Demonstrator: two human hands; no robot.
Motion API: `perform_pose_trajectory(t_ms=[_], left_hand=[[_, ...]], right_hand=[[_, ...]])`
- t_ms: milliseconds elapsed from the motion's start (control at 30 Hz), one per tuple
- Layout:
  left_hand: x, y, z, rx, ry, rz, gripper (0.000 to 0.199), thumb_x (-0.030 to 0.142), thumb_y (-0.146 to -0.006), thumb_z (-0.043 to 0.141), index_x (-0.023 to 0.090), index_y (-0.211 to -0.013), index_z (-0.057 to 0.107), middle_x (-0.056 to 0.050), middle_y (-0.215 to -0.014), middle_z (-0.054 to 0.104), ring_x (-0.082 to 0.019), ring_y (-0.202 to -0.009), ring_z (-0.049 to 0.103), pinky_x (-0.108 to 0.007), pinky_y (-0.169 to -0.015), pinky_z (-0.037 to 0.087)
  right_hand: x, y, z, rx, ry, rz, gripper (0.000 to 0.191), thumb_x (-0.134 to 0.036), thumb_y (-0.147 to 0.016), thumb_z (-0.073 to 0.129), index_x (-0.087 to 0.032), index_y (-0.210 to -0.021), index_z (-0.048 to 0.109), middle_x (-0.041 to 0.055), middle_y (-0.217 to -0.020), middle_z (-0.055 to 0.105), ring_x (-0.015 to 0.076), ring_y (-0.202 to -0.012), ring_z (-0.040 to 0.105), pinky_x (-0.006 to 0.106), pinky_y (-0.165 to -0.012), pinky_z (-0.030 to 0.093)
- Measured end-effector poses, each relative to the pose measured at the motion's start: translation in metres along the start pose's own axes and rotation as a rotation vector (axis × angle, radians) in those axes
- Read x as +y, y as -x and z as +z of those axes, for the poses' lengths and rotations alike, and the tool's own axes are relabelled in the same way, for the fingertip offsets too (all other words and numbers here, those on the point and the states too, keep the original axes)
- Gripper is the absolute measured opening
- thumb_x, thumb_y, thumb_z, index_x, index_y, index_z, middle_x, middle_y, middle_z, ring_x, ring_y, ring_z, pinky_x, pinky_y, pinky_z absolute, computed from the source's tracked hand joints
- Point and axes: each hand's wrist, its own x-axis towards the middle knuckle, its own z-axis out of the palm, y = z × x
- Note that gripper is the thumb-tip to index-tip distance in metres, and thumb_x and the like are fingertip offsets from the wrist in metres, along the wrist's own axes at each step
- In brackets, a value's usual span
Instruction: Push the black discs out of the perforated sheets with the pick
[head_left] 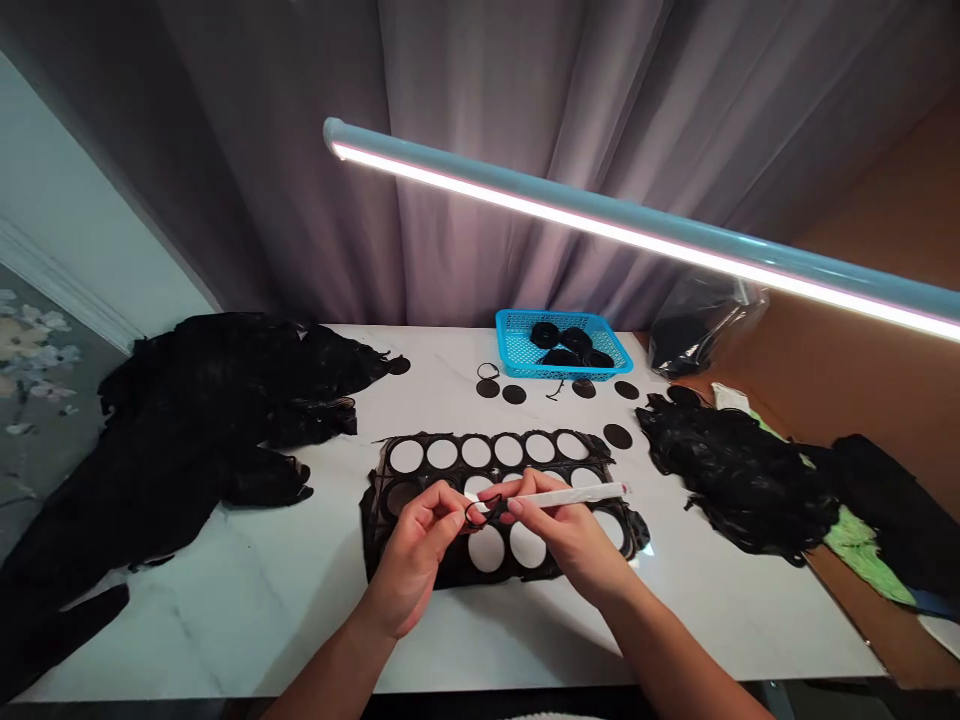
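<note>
Black and thin, a small ring (pixel 468 514) sits between the two hands, pinched at its left edge by the left hand (pixel 412 560), thumb and index fingers closed together. The right hand (pixel 566 525) has its fingers closed around a slim white pen-like tool (pixel 581 495), whose dark end meets the ring; the rest of that contact is too small to tell. Directly beneath both hands lies a black perforated sheet (pixel 450 578) with rows of round holes, most showing white, one at the left dark. Beyond it, black discs (pixel 514 394) and a thin loop (pixel 488 371) are scattered on the white marbled desk (pixel 247 610), near a blue plastic basket (pixel 504 350) holding black round pieces (pixel 544 335). A large black heap (pixel 247 400) spreads at left; a smaller black pile (pixel 742 480) lies at right beside green cloth (pixel 870 555), with a clear plastic bag (pixel 686 325) behind. A lit tube lamp (pixel 630 220) slants overhead, before a greyish-purple curtain (pixel 480 240).
</note>
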Motion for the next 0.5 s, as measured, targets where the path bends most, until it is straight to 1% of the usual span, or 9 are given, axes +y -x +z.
perform_pose_trajectory(t_ms=[67,100,200,267,333,400,500], left_hand=[[0.001,0.001,-0.002,0.024,-0.016,0.011,0.017,0.030,-0.089,0.063,0.019,-0.077,0.059,-0.003,-0.089,0.062,-0.017,-0.091,0.056,-0.029,-0.088,0.042],[0.002,0.002,-0.003,0.032,0.017,0.000,0.018,0.029,-0.089,0.063,0.018,-0.076,0.058,-0.003,-0.088,0.063,-0.017,-0.092,0.056,-0.029,-0.088,0.042],[0.006,0.001,-0.008,0.024,0.258,-0.081,0.017,0.026,-0.088,0.064,0.019,-0.076,0.054,-0.001,-0.082,0.061,-0.016,-0.089,0.059,-0.029,-0.089,0.044],[0.009,-0.001,-0.009,0.022,0.450,-0.142,0.011,0.024,-0.089,0.064,0.019,-0.083,0.057,0.001,-0.078,0.059,-0.014,-0.086,0.060,-0.030,-0.091,0.045],[0.010,-0.002,-0.010,0.034,0.577,-0.171,0.008,0.022,-0.088,0.066,0.020,-0.091,0.059,0.002,-0.078,0.059,-0.011,-0.084,0.061,-0.030,-0.093,0.045],[0.010,-0.002,-0.010,0.049,0.586,-0.177,0.014,0.019,-0.087,0.069,0.020,-0.097,0.060,0.002,-0.080,0.062,-0.010,-0.082,0.062,-0.028,-0.090,0.047],[0.011,-0.001,-0.010,0.086,0.459,-0.190,0.023,0.018,-0.084,0.074,0.018,-0.103,0.061,0.000,-0.079,0.066,-0.010,-0.078,0.064,-0.025,-0.082,0.051]], right_hand=[[0.005,-0.001,0.005,0.004,-0.057,-0.002,0.028,-0.043,-0.087,0.065,-0.020,-0.074,0.057,0.0071,-0.097,0.071,0.0241,-0.099,0.062,0.040,-0.092,0.043],[0.008,-0.001,0.005,0.000,-0.090,0.008,0.027,-0.042,-0.087,0.066,-0.020,-0.074,0.057,0.0066,-0.095,0.070,0.0232,-0.098,0.062,0.039,-0.090,0.043],[0.013,0.001,0.004,-0.040,-0.238,0.076,0.025,-0.036,-0.086,0.069,-0.020,-0.075,0.055,0.0061,-0.091,0.070,0.0201,-0.092,0.061,0.034,-0.083,0.043],[0.014,0.002,0.004,-0.069,-0.343,0.124,0.025,-0.034,-0.086,0.070,-0.020,-0.075,0.052,0.0061,-0.089,0.070,0.0185,-0.088,0.061,0.031,-0.078,0.043],[0.014,0.003,0.005,-0.084,-0.425,0.164,0.025,-0.032,-0.087,0.069,-0.020,-0.076,0.050,0.0072,-0.090,0.070,0.0182,-0.089,0.062,0.031,-0.077,0.043],[0.014,0.003,0.004,-0.089,-0.481,0.200,0.025,-0.031,-0.088,0.068,-0.019,-0.076,0.048,0.0089,-0.092,0.071,0.0181,-0.090,0.063,0.031,-0.077,0.043],[0.015,0.004,0.000,-0.085,-0.535,0.234,0.024,-0.029,-0.089,0.066,-0.019,-0.078,0.047,0.0100,-0.093,0.071,0.0175,-0.088,0.063,0.030,-0.077,0.044]])
